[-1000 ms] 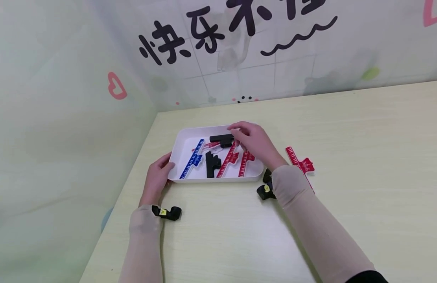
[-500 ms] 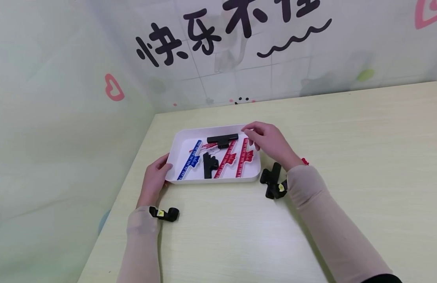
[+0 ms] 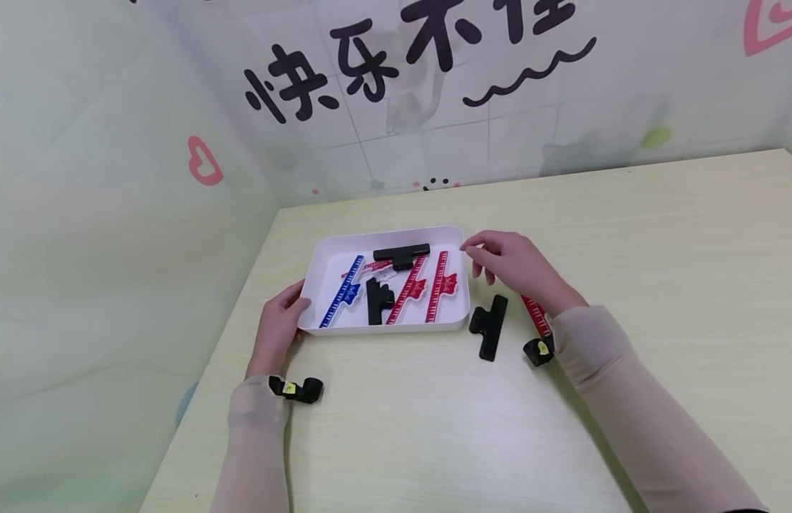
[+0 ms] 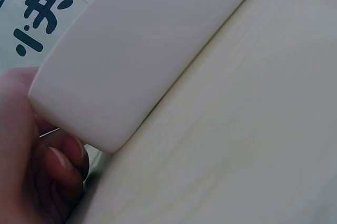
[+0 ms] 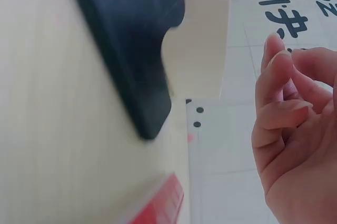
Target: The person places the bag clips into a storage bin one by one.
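Note:
My left hand [image 3: 276, 329] grips the left end of a white tray [image 3: 370, 330], thumb at the rim. In the left wrist view its fingers [image 4: 64, 163] curl beneath the tray's corner. Inside lie a blue ruler-marked clip [image 3: 341, 292], black clips [image 3: 402, 255] and red ruler-marked clips [image 3: 441, 286], one partly covered. Just past the tray's right end hovers my right hand [image 3: 520, 265], loosely curled and holding nothing. Below it on the table are a black clip [image 3: 490, 326] and a red clip [image 3: 535, 313], the latter partly hidden by my wrist.
The pale wooden table [image 3: 396, 427] meets a printed wall cloth [image 3: 530, 135] behind the tray and another at the left. Black cameras are strapped to the left wrist [image 3: 297, 390] and right wrist [image 3: 540, 350].
My right hand has withdrawn rightward from over the tray, leaving a red clip inside. The black clip on the table is now uncovered. My left hand stays on the tray.

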A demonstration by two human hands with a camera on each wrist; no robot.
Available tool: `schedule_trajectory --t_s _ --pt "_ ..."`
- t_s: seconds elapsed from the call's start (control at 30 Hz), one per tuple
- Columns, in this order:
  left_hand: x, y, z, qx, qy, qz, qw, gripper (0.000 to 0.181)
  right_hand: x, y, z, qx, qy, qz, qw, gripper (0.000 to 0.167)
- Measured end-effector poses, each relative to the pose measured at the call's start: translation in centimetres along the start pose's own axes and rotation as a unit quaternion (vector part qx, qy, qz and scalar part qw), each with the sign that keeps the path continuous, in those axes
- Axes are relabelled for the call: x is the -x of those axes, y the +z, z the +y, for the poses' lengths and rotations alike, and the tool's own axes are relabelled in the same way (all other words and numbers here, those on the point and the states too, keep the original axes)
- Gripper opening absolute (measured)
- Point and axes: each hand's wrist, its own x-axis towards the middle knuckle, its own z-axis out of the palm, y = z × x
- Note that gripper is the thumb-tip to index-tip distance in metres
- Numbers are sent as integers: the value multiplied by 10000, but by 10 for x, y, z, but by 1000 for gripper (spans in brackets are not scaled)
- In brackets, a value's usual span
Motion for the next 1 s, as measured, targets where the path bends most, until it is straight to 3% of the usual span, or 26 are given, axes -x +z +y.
schedule_trajectory --t_s 0.33,0.53,0.83,1.0 --pt "0 -1 -1 -81 -36 5 10000 42 8 -5 9 653 5 -804 9946 31" --pt "0 0 0 -76 -76 -1 9999 42 8 -3 10 840 287 -1191 9889 26" --pt "0 0 1 -86 -73 1 9999 42 9 -4 10 773 340 -1460 9857 21" --pt "0 1 1 -55 -70 12 10000 42 11 -3 10 536 396 -1881 9799 21"
